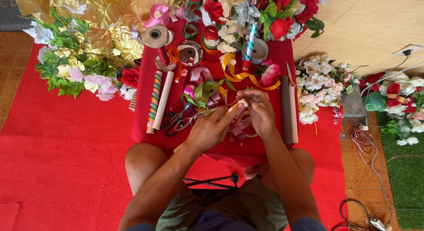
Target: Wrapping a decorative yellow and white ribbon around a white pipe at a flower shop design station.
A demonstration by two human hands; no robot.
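Head view shows our left hand (pixel 211 128) and right hand (pixel 260 112) meeting over the red worktop (pixel 145 103), both pinched shut on a short piece of yellow ribbon (pixel 234 107) held between the fingertips. We judge we are mid-fold, shaping the ribbon; the next move seems to call for a steady pinch while one hand turns the strip. Scissors (pixel 176 120) lie just left of our left hand, loose ribbon scraps (pixel 205 90) sit beyond, and ribbon spools (pixel 190 50) stand farther back.
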